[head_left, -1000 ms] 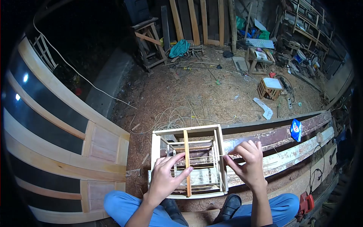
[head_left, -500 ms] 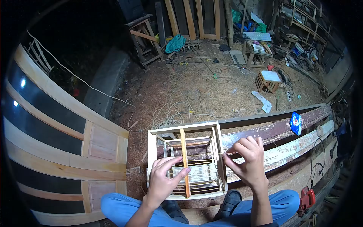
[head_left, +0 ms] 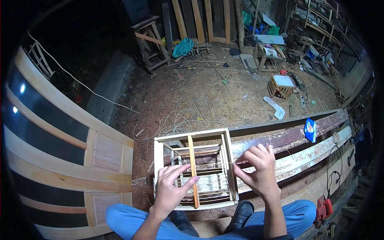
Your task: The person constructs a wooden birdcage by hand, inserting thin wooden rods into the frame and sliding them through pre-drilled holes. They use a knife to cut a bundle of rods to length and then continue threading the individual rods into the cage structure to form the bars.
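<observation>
In front of me a small box-like wooden frame (head_left: 159, 158) with thin rods across it rests on the boards. A brown slat (head_left: 192, 150) crosses its top. My left hand (head_left: 170, 186) lies over the frame's left part, fingers stretched, with the index fingertip and thumb touching the slat. To the right, my right hand (head_left: 258, 172) is closed in a pinch on a thin wooden rod (head_left: 231, 163), which meets the frame's right side rail (head_left: 230, 154). The rod's far end is hard to make out among the other rods.
Long planks (head_left: 288, 163) extend to the right, bearing a blue packet (head_left: 310, 130) and a red power tool (head_left: 323, 210). A panelled wooden door (head_left: 110, 158) lies at left. Beyond the frame, coiled cable (head_left: 176, 125) and a small slatted crate (head_left: 280, 86) sit on the littered ground.
The whole view has shifted slightly, so the scene sits a little further left. Both hands keep nearly the same position at the frame; the right hand still pinches the rod.
</observation>
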Demonstrator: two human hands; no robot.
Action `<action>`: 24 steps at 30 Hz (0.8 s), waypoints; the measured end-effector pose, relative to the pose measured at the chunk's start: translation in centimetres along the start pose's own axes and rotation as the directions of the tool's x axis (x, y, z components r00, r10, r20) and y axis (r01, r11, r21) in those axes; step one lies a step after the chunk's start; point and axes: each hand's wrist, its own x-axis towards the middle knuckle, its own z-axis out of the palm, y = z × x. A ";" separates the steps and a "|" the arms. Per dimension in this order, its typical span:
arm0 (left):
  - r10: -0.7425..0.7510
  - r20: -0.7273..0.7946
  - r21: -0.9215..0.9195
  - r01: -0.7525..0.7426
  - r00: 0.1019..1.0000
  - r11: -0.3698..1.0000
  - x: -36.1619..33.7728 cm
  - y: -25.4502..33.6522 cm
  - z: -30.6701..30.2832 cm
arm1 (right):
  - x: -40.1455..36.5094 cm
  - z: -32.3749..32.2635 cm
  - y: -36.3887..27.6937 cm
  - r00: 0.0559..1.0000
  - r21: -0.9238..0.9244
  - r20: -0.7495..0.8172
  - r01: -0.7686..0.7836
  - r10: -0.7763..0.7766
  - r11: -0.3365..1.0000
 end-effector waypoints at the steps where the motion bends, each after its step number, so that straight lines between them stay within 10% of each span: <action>1: -0.012 0.005 -0.007 0.012 1.000 1.000 -0.1 0.1 0.1 | 0.0 0.1 0.0 1.000 0.000 -0.002 0.001 -0.001 1.000; 12: -0.012 0.000 -0.005 0.012 1.000 1.000 -0.4 0.6 0.3 | -0.2 0.9 -1.3 0.997 0.036 0.077 0.029 -0.032 0.999; 16: 0.104 -0.052 0.110 -0.098 0.993 0.989 -0.5 1.0 -0.5 | -0.1 1.4 -2.0 0.994 0.036 0.094 0.045 -0.048 0.998; 18: 0.120 -0.172 0.450 -0.030 0.978 0.892 -0.4 2.2 -2.1 | 0.0 1.9 -2.1 0.994 0.048 0.094 0.060 -0.064 0.997; 24: -0.186 0.046 -0.135 0.190 0.982 0.972 0.4 -4.0 -3.5 | 0.7 2.4 -2.5 0.997 0.041 0.027 0.077 -0.078 0.996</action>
